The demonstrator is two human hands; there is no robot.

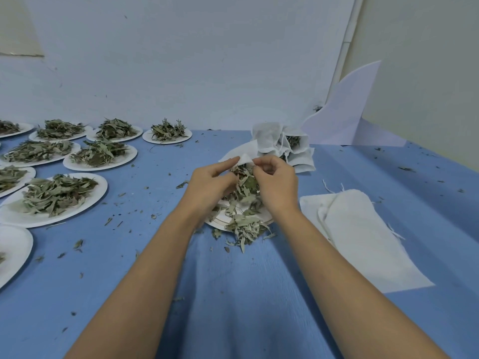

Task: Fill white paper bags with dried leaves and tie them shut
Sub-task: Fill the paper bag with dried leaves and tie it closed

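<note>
White paper bag (pixel 241 152), centre of the table, held just above the far edge of a round plate (pixel 220 219). Its mouth faces the person and its long axis runs away, angled slightly left. The left hand (pixel 210 182) pinches one side of the thin, soft rim between thumb and forefinger. The right hand (pixel 277 182), fingers curled, pinches the opposite side. Dried leaves (pixel 245 200), narrow, curled and grey-green, are heaped on the plate up to the bag's mouth, and some spill over its near edge. Behind stands a cluster of filled bags (pixel 282 146), and to the right lies a flat stack of empty bags (pixel 363 229). At left, white plates of leaves (pixel 59 195) lie on the crumb-strewn blue table (pixel 233 294).
</note>
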